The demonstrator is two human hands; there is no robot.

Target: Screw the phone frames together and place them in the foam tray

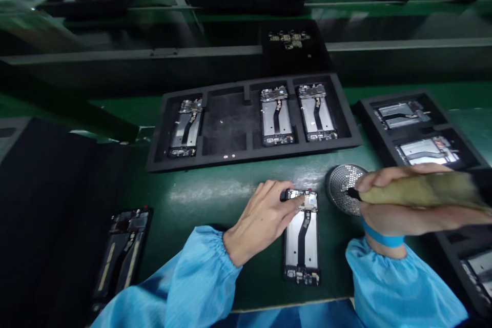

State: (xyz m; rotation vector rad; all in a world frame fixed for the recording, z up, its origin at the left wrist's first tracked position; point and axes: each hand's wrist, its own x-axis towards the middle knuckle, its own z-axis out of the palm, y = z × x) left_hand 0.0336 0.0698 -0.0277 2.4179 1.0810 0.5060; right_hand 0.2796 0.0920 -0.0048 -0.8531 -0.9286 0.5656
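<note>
An opened phone (pixel 302 241) lies on the green bench, its silver frame and black ribbon cable exposed. My left hand (pixel 265 215) grips its top end, thumb beside the left edge and a fingertip pressing on the board. In my right hand (pixel 403 220) is a screwdriver (pixel 418 189) with a thick yellowish wrapped handle, lying nearly level. Its dark tip hovers over or touches a round perforated metal dish (pixel 338 195); I cannot tell which. Whether a screw sits on the tip is too small to see.
Behind is a black foam tray (pixel 226 161) with several opened phones. Another foam tray (pixel 388 143) with phones is at right. At left lies a dark opened phone (pixel 121 256) beside a black block (pixel 49 215). Circuit boards (pixel 290 38) lie farther back; other people's hands work beyond.
</note>
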